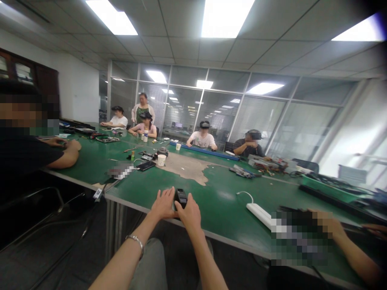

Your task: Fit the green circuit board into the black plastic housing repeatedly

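Observation:
A small black boxy device (181, 196) with a screen-like patch stands on the green table (217, 201), close to its front edge. My left hand (163, 204) lies on the tabletop just left of the device, fingers stretched forward and fingertips beside its side. From the right, my right hand (190, 211) holds the device, with the thumb at its near left and the fingers along its right side. The device's lower part is hidden behind the right hand. A silver bracelet (137, 244) circles my left wrist.
Ahead are a paper cup (161, 160) and a black phone-like slab (145, 165). A white power strip (259, 215) lies right, near a co-worker's hand (328, 225). Tools (244, 172) and a green tray (329, 189) are farther back. A co-worker's arm (67, 156) rests left; several people sit opposite.

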The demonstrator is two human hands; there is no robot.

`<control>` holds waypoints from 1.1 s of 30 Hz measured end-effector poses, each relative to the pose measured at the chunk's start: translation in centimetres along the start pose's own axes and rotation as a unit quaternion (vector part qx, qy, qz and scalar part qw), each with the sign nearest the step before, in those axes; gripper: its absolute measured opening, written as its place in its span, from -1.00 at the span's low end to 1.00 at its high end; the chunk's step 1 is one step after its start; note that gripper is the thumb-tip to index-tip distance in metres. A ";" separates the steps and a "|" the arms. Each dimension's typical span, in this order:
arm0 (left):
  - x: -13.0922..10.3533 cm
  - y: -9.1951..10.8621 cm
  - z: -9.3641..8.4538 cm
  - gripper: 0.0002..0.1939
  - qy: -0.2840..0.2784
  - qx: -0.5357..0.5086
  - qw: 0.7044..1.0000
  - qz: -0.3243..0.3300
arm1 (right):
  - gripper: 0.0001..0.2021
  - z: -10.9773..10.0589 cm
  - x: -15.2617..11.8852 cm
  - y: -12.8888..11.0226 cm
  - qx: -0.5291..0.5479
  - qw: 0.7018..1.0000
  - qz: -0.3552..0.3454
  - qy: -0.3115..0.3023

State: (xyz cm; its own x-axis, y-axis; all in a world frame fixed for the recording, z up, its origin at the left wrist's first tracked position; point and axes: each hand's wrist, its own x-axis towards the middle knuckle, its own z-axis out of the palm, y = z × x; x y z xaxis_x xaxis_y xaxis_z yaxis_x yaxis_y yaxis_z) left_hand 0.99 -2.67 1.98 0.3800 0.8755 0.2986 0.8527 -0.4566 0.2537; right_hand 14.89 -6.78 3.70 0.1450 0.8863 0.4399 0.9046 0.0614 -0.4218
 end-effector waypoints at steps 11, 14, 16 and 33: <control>0.0 -0.1 0.2 0.10 0.005 -0.007 1.000 -0.004 | -0.42 -1.5 1.7 -0.1 0.104 0.989 0.027 0.100; 0.0 -0.2 0.3 0.09 0.003 -0.006 1.000 -0.003 | -0.42 -1.5 2.0 1.9 0.115 0.984 0.050 0.127; 0.1 -0.3 0.4 0.08 0.003 -0.007 1.000 -0.002 | -0.41 -1.0 1.8 3.8 0.090 0.984 0.086 0.124; -0.1 0.4 -0.1 -0.10 0.000 0.003 1.000 0.006 | -0.30 1.3 -0.4 6.7 -0.035 0.990 0.050 0.124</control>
State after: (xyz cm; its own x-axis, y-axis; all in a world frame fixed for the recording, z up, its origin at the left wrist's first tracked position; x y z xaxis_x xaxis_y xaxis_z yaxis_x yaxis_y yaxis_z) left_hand 1.28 -2.98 2.13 0.3897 0.8705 0.3007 0.8502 -0.4656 0.2457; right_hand 20.42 -6.17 -0.35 0.3217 0.7461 0.5829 0.9048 -0.0608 -0.4215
